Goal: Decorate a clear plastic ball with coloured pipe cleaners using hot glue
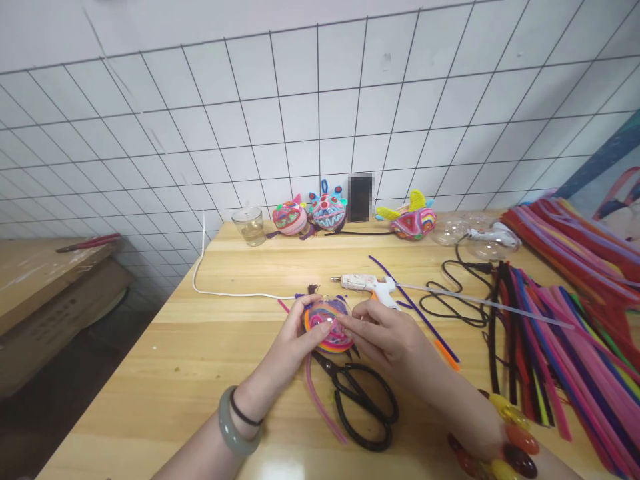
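Observation:
My left hand (pixel 301 329) is wrapped round the left side of a ball (pixel 327 340) covered in coiled, colourful pipe cleaners, with its thumb on the front. The fingers of my right hand (pixel 383 333) pinch together at the ball's right side; whatever they hold is too small or hidden to make out. Black-handled scissors (pixel 357 393) lie just below the ball, their blades partly under it. A loose pink pipe cleaner (pixel 320 403) trails down beside them. Behind the ball, a white glue gun (pixel 367 285) rests on its side with a long glue stick out of its back.
Finished pipe-cleaner ornaments (pixel 328 212) and a glass cup (pixel 249 227) line the wall. Clear plastic balls (pixel 493 241) stand at the back right. Bundled pipe cleaners (pixel 545 353) cover the right side, near a black cable (pixel 440 307). A white cord (pixel 235 294) crosses the left.

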A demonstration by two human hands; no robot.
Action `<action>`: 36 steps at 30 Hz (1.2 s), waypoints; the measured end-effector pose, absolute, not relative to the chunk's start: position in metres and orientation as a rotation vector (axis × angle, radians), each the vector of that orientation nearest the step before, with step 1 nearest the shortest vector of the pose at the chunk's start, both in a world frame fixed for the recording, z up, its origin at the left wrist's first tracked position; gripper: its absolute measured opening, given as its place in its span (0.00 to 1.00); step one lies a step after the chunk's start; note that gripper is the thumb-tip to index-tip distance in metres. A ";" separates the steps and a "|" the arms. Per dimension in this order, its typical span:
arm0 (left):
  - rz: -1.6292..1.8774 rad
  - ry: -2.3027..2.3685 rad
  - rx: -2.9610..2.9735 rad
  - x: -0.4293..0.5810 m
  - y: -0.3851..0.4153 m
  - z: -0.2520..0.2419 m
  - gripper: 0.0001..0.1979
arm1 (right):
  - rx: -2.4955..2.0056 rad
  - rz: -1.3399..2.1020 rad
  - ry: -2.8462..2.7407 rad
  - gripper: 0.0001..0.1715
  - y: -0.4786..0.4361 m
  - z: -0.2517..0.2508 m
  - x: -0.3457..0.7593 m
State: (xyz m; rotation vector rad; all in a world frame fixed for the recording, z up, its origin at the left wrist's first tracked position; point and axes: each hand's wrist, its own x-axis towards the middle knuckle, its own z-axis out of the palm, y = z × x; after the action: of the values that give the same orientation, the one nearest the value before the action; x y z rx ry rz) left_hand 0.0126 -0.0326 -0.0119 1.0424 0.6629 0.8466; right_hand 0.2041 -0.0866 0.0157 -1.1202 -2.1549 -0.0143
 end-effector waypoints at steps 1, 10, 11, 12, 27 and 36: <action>0.850 0.677 1.055 0.013 -0.033 -0.012 0.22 | -1.118 -0.014 -2.151 0.17 -0.087 0.015 0.204; 0.859 0.724 1.059 0.014 -0.034 -0.008 0.23 | -1.115 0.033 -2.112 0.15 -0.086 0.013 0.202; 0.858 0.727 1.059 0.014 -0.034 -0.008 0.23 | -1.119 0.045 -2.108 0.15 -0.086 0.013 0.202; 0.857 0.728 1.060 0.014 -0.034 -0.007 0.23 | -1.120 0.053 -2.101 0.15 -0.086 0.013 0.202; 0.867 0.753 1.073 0.016 -0.035 -0.003 0.24 | -1.118 0.232 -1.986 0.17 -0.084 0.010 0.202; 0.851 0.762 1.088 0.015 -0.035 -0.004 0.24 | -1.063 0.475 -1.764 0.15 -0.082 0.007 0.195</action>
State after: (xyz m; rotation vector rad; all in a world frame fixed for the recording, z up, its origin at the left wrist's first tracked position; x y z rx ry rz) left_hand 0.0153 -0.0350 -0.0044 1.0881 0.7620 0.8506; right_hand 0.1946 -0.0821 0.0068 -1.0631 -1.7636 0.4751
